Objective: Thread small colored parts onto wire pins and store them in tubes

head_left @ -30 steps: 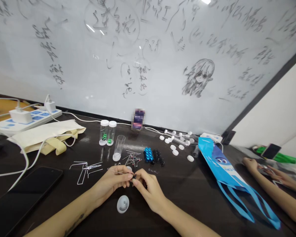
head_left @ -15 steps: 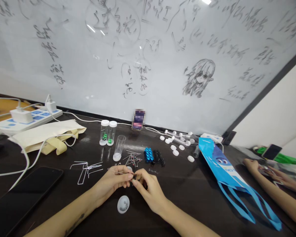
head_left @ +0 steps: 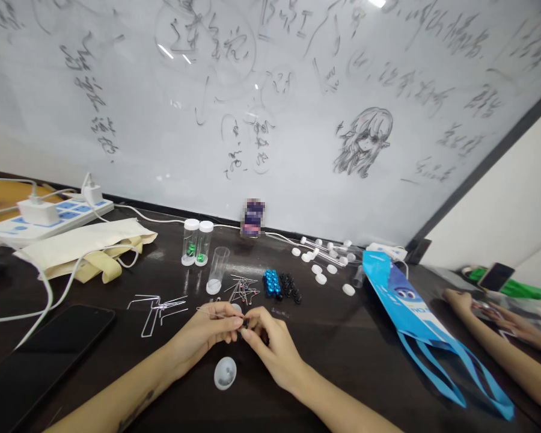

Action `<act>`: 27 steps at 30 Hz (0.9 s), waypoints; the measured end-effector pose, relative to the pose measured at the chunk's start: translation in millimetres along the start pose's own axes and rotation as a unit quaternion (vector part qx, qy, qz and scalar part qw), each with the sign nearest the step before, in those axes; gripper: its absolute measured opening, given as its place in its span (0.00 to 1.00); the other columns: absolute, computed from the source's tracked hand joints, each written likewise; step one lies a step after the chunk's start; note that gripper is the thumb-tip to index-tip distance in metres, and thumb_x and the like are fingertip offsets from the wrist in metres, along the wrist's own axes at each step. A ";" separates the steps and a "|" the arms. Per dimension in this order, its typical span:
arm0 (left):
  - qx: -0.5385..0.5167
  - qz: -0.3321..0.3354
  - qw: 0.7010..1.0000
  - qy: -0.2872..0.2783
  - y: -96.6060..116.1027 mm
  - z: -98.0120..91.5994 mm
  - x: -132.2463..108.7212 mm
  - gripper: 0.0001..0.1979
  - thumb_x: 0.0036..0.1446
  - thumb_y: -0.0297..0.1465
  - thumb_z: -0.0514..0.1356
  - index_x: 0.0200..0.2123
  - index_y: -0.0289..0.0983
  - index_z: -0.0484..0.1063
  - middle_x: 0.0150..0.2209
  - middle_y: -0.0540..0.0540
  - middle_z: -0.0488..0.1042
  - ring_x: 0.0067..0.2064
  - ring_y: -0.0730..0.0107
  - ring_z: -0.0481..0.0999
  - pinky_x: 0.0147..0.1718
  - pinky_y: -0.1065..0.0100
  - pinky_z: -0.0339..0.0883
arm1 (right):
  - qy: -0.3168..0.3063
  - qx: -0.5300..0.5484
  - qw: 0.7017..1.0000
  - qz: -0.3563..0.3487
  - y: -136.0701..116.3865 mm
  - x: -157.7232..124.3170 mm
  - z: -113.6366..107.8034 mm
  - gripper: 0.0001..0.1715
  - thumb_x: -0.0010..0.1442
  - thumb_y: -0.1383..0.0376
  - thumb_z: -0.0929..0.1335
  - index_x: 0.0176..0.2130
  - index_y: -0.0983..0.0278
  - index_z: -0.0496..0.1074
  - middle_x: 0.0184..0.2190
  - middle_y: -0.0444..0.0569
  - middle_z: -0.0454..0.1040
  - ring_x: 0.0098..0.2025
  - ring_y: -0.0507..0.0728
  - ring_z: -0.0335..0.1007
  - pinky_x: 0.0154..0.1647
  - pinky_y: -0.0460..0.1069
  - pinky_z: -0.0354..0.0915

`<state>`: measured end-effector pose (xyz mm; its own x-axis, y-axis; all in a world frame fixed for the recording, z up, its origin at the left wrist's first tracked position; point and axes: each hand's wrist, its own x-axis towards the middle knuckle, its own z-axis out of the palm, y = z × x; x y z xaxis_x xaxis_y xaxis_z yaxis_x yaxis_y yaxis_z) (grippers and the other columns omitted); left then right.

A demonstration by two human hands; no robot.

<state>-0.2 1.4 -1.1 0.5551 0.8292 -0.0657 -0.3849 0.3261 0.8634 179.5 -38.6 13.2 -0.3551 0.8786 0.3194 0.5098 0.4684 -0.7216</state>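
My left hand [head_left: 210, 331] is closed in a pinch, with a thin metal wire [head_left: 207, 312] sticking out to the left above its fingers. Fingertips of my right hand [head_left: 270, 340] meet those of the left at a small black part [head_left: 244, 323], mostly covered by the fingers. Just below the hands lies a small translucent round dish [head_left: 225, 362] with tiny dark bits in it. Behind them are a pile of thin metal pins [head_left: 242, 288], a block of shiny blue beads [head_left: 272, 282] and a cluster of black beads [head_left: 289, 285].
Bent metal rods [head_left: 155, 310] lie left, near a large black phone [head_left: 45, 361]. Clear tubes [head_left: 203, 243] stand behind an uncapped tube [head_left: 219, 267]. White caps [head_left: 321, 278] are scattered right, before a blue bag [head_left: 401, 294]. Another person's arms [head_left: 500, 343] reach in at far right.
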 end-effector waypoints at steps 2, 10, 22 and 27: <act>0.000 -0.002 1.000 -0.002 0.3 0.3 -0.5 0.08 0.47 0.31 0.70 0.29 0.33 0.77 0.22 0.50 0.73 0.24 0.78 0.68 0.26 0.75 0.61 | 0.000 -0.002 1.000 -0.002 -0.1 0.1 0.2 0.05 0.66 0.63 0.63 0.40 0.62 0.66 0.31 0.43 0.73 0.29 0.50 0.66 0.32 0.44 0.61; 0.003 0.004 1.000 -0.003 -1.2 -0.8 0.3 0.08 0.47 0.31 0.70 0.29 0.33 0.77 0.22 0.50 0.73 0.24 0.78 0.68 0.26 0.76 0.61 | 0.001 0.003 1.000 -0.002 -0.5 0.0 -0.5 0.05 0.66 0.63 0.64 0.42 0.61 0.66 0.29 0.42 0.73 0.28 0.51 0.66 0.31 0.44 0.60; 0.009 0.000 1.000 -0.004 0.0 0.2 -0.8 0.08 0.47 0.31 0.69 0.29 0.33 0.77 0.22 0.49 0.74 0.24 0.77 0.68 0.26 0.75 0.61 | -0.008 0.009 1.000 0.002 0.4 -0.4 0.2 0.05 0.67 0.63 0.63 0.39 0.62 0.66 0.29 0.42 0.71 0.29 0.51 0.65 0.32 0.44 0.60; 0.008 0.005 1.000 -0.004 -0.2 0.6 -0.9 0.08 0.47 0.31 0.70 0.28 0.33 0.77 0.22 0.50 0.73 0.24 0.77 0.68 0.26 0.75 0.61 | -0.013 0.005 1.000 0.007 1.0 -0.5 0.3 0.04 0.67 0.64 0.63 0.42 0.61 0.65 0.29 0.42 0.72 0.29 0.51 0.67 0.32 0.44 0.61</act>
<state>-0.1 0.3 -0.9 0.5575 0.8285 -0.0533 -0.3790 0.3112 0.8715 179.9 -38.6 12.2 -0.3684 0.8822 0.2932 0.5076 0.4551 -0.7316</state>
